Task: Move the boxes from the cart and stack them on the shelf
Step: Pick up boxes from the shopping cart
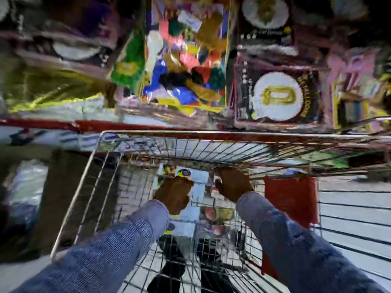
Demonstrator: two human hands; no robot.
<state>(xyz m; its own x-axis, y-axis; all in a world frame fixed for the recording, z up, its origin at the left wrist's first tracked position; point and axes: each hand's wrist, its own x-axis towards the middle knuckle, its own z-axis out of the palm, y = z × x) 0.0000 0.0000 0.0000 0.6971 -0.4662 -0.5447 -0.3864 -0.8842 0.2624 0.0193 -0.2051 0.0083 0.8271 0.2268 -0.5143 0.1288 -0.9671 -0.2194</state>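
Observation:
I look down into a wire shopping cart point(88, 166). Flat white boxes with colourful print point(200, 182) lie at its bottom. My left hand point(174, 193) rests on the left side of the top box, fingers curled over its edge. My right hand point(231, 183) is at the box's right side, fingers bent around it. The frame is blurred, so I cannot tell how firm either grip is. Both arms wear blue sleeves. The shelf point(148, 125) with a red front edge runs just beyond the cart.
On the shelf stand a clear pack of colourful toys point(186, 60) and dark boxes with a white round emblem point(277, 96). A red flap point(291, 199) hangs on the cart's right side. Another wire cart point(355, 225) is at the right.

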